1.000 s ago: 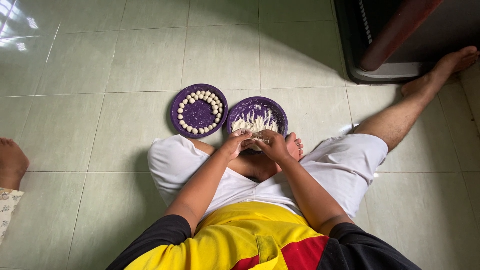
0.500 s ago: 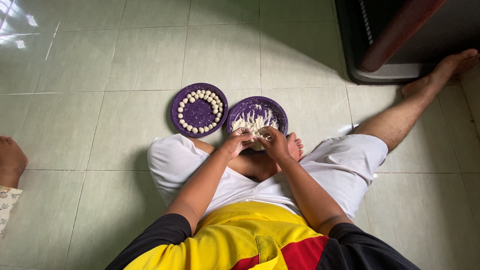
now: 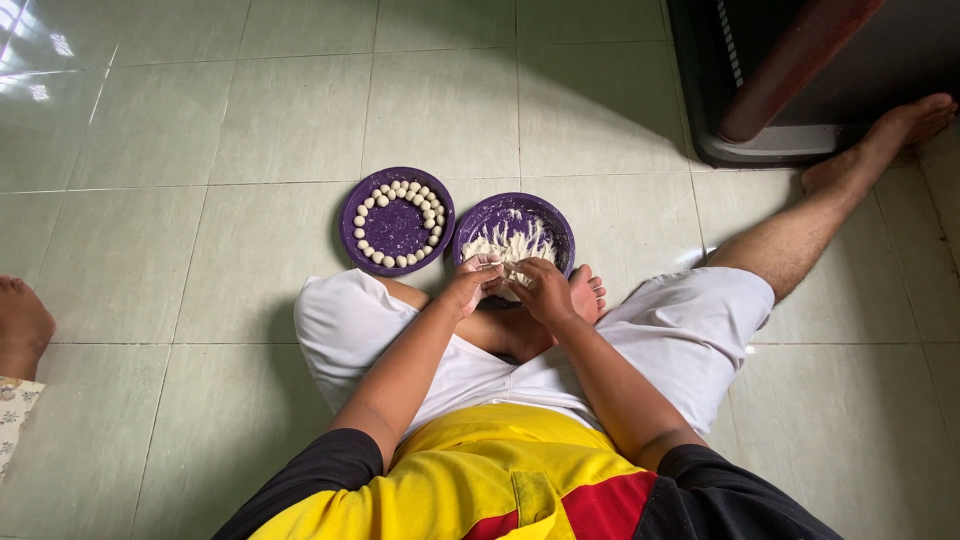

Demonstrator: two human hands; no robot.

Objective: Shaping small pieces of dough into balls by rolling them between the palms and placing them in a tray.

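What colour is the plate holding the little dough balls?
Purple: the plate with dough balls shows clearly in the head view.

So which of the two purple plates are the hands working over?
The right-hand purple plate, smeared with white dough. Both the left hand and right hand sit at its near edge. The other plate holds a ring of small dough balls.

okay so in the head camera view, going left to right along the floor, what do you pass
Another person's foot → plate of dough balls → plate of dough, with the left hand and right hand at its near rim → outstretched leg.
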